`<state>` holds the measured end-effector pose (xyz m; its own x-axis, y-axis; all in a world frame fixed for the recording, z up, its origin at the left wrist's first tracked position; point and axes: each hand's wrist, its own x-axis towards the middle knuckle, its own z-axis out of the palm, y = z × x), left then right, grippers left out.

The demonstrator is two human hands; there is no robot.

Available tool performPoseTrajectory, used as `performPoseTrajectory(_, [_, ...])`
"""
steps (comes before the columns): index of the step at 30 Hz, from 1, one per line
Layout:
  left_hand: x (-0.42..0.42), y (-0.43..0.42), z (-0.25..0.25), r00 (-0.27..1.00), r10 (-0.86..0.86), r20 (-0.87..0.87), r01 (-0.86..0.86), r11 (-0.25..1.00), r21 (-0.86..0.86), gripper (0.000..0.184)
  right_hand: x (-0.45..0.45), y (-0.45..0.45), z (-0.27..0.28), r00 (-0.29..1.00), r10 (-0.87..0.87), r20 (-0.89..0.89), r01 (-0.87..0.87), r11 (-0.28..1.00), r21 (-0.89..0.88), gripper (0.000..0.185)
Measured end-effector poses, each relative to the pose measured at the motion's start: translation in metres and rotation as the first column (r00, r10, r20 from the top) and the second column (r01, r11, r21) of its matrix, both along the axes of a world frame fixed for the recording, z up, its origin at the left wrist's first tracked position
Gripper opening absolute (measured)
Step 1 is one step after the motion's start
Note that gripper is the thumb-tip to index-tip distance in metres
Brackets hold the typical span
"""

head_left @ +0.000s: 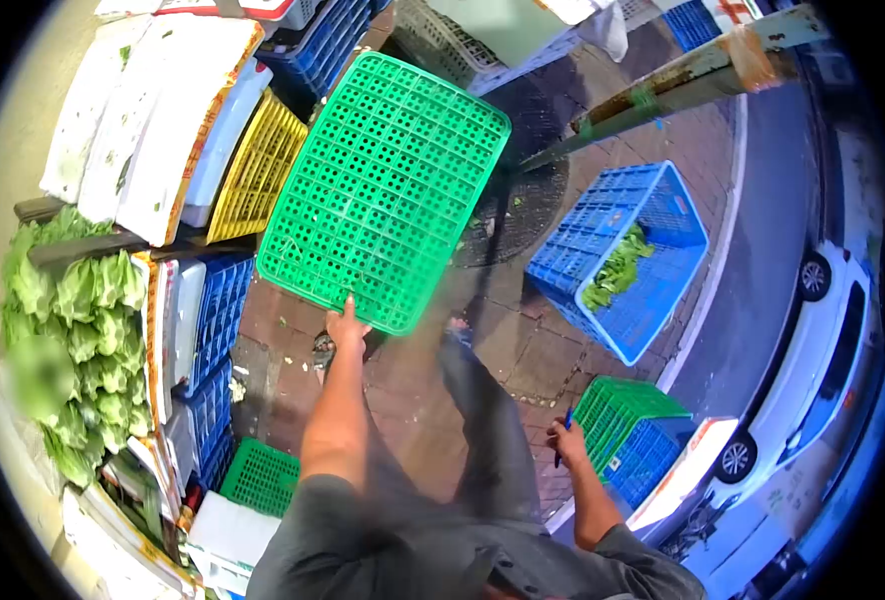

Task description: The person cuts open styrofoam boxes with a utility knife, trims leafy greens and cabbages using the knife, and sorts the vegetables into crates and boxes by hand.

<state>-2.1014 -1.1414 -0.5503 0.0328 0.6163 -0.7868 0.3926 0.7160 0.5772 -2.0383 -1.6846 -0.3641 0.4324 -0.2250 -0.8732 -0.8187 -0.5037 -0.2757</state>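
Note:
My left hand grips the near edge of a large green plastic crate, whose perforated base faces me; its fingers are partly hidden by the rim. On the right, my right hand is closed around a dark blue pen. Just beside that hand stand a green crate and a blue crate. Farther up, a blue crate lies tilted with its opening toward the right, and leafy greens are inside it.
Leafy vegetables are piled at the left, near white foam boxes and a yellow crate. A rusty post slants at the upper right. A white car stands on the road. A small green crate sits at the lower left.

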Motion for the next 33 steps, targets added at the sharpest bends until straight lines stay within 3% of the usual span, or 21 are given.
performPoseTrajectory(3, [-0.003,0.003,0.019,0.995,0.099,-0.011,-0.099,0.994,-0.051,0.038,0.059,0.006,0.006,0.994,0.104,-0.028,-0.105,0.994,-0.017,0.037])
performPoseTrajectory(7, [-0.024,0.017,0.077,0.984,0.055,-0.17,-0.041,0.995,0.09,0.033,0.126,0.002,0.021,0.984,0.177,0.008,-0.177,0.983,0.046,0.032])
performPoseTrajectory(9, [-0.071,0.025,0.088,0.99,0.053,-0.132,-0.038,0.993,0.115,0.031,0.149,0.0,0.013,0.979,0.189,0.077,-0.197,0.972,0.125,0.029])
performPoseTrajectory(11, [-0.104,0.024,0.135,0.859,-0.048,-0.509,0.138,0.981,0.14,0.032,0.17,0.02,0.022,0.963,0.253,0.094,-0.263,0.957,0.12,0.023])
performPoseTrajectory(13, [-0.255,0.021,0.041,0.89,-0.066,-0.451,0.222,0.927,0.303,0.037,0.185,0.031,0.029,0.955,0.265,0.132,-0.283,0.949,0.139,0.022])
performPoseTrajectory(15, [-0.288,0.005,0.114,0.602,-0.141,-0.786,0.436,0.883,0.176,0.04,0.188,0.037,0.038,0.957,0.258,0.132,-0.278,0.946,0.166,0.022])
performPoseTrajectory(17, [-0.387,-0.004,0.11,0.416,-0.165,-0.895,0.458,0.888,0.049,0.041,0.187,0.046,0.051,0.957,0.258,0.134,-0.279,0.943,0.183,0.023])
performPoseTrajectory(18, [-0.378,-0.016,0.156,0.463,0.023,-0.886,0.168,0.979,0.113,0.043,0.187,0.045,0.053,0.956,0.275,0.108,-0.291,0.938,0.191,0.025])
performPoseTrajectory(19, [-0.355,-0.028,0.217,0.435,0.249,-0.865,-0.13,0.968,0.213,0.045,0.188,0.042,0.057,0.941,0.326,0.09,-0.338,0.924,0.182,0.025])
performPoseTrajectory(21, [-0.379,-0.042,0.242,0.305,0.288,-0.908,-0.229,0.947,0.224,0.051,0.189,0.042,0.061,0.909,0.412,0.065,-0.417,0.892,0.173,0.026])
performPoseTrajectory(23, [-0.425,-0.06,0.228,0.594,0.142,-0.792,-0.122,0.989,0.086,0.054,0.198,0.048,0.062,0.915,0.404,0.014,-0.398,0.892,0.217,0.023])
performPoseTrajectory(25, [-0.393,-0.078,0.231,0.694,0.348,-0.63,-0.365,0.925,0.11,0.056,0.205,0.077,0.078,0.914,0.405,-0.01,-0.396,0.898,0.192,0.019])
performPoseTrajectory(27, [-0.361,-0.076,0.216,0.787,0.252,-0.564,-0.409,0.896,-0.171,0.064,0.222,0.106,0.076,0.875,0.483,0.027,-0.482,0.864,0.148,0.016])
performPoseTrajectory(29, [-0.293,-0.072,0.209,0.863,0.194,-0.467,-0.326,0.919,-0.222,0.053,0.247,0.148,0.077,0.863,0.497,0.087,-0.505,0.849,0.158,0.015])
performPoseTrajectory(31, [-0.223,-0.05,0.227,0.957,0.057,-0.284,-0.146,0.942,-0.302,0.05,0.272,0.173,0.042,0.8,0.561,0.214,-0.595,0.787,0.161,0.017])
performPoseTrajectory(33, [-0.17,-0.024,0.212,0.981,-0.032,-0.192,-0.014,0.972,-0.234,0.045,0.302,0.215,0.044,0.773,0.565,0.288,-0.62,0.77,0.152,0.019])
